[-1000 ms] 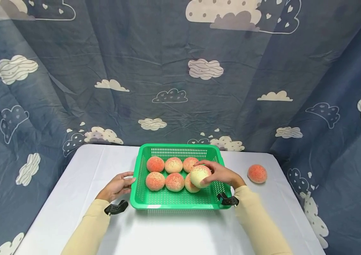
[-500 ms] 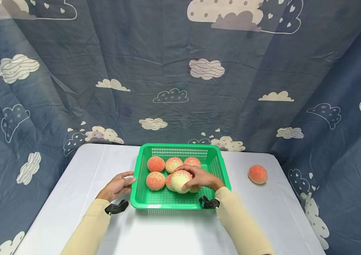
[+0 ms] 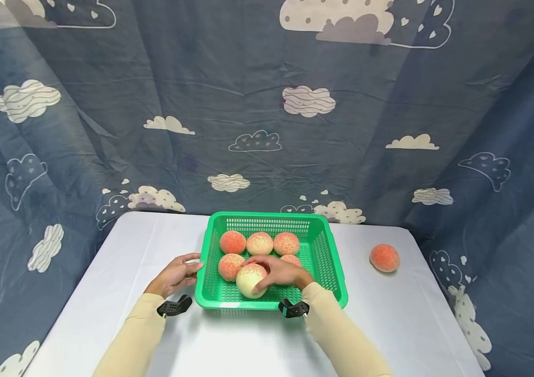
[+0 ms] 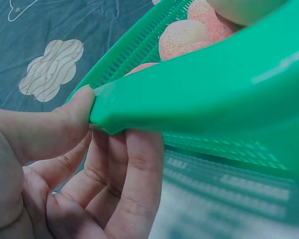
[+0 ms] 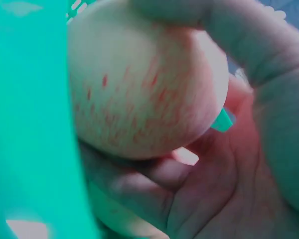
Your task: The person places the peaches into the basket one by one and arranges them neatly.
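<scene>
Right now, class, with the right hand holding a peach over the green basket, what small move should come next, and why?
Probably lower and release it. The right hand holds the pale peach over the basket's near row, where bare floor shows, and the left hand grips the rim, steadying it.

Sixth peach [image 3: 291, 259] in the green basket [image 3: 328, 262] half hidden behind the right hand [image 3: 278, 272]

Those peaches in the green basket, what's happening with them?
A person's right hand grips a pale peach inside the green basket, in front of five other peaches. The left hand pinches the basket's left rim. One more peach lies on the white table, right of the basket.
</scene>
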Demonstrator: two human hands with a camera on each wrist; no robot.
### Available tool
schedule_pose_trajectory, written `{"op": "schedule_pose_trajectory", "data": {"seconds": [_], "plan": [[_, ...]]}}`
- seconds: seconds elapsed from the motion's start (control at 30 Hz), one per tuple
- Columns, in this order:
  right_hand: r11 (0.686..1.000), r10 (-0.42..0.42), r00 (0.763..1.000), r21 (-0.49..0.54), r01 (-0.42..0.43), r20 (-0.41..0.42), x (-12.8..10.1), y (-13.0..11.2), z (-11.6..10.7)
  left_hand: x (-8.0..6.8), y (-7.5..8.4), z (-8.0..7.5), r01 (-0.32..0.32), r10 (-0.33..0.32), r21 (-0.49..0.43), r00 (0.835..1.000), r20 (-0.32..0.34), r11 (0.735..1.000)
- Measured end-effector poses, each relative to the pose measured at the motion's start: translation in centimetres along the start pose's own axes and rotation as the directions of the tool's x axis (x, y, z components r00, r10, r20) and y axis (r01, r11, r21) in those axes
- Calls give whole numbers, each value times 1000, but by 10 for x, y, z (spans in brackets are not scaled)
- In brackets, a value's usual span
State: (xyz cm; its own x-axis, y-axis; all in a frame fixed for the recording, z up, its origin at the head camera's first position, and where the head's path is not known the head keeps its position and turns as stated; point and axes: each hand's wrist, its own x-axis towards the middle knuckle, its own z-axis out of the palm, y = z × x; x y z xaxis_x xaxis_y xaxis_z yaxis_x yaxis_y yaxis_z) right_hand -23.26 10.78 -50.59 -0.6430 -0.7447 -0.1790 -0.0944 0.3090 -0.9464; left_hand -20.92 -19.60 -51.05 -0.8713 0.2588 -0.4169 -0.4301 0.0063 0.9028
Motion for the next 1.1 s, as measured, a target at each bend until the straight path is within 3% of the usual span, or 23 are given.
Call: {"op": "schedule_pose_trajectory", "data": {"seconds": [0.17, 0.33, 0.5, 0.9, 1.1], "plan": [[994, 19, 1000, -108, -21, -17, 5, 0, 8, -1, -2, -2, -7, 7, -3, 1000, 4, 1000], [964, 71, 996, -252, -81, -52, 5, 0, 14, 0, -3, -1, -7, 7, -4, 1000, 4, 1000], [940, 56, 997, -332, -72, -58, 5, -3, 18, 0, -3, 0, -1, 1, -3, 1000, -7, 1000], [913, 76, 996, -397, -91, -54, 3, -9, 18, 2, -4, -2, -12, 12, -21, 1000, 7, 1000], [882, 65, 997, -466, -75, -38, 2, -12, 16, 2, -4, -1, -20, 21, -34, 1000, 14, 999]]}}
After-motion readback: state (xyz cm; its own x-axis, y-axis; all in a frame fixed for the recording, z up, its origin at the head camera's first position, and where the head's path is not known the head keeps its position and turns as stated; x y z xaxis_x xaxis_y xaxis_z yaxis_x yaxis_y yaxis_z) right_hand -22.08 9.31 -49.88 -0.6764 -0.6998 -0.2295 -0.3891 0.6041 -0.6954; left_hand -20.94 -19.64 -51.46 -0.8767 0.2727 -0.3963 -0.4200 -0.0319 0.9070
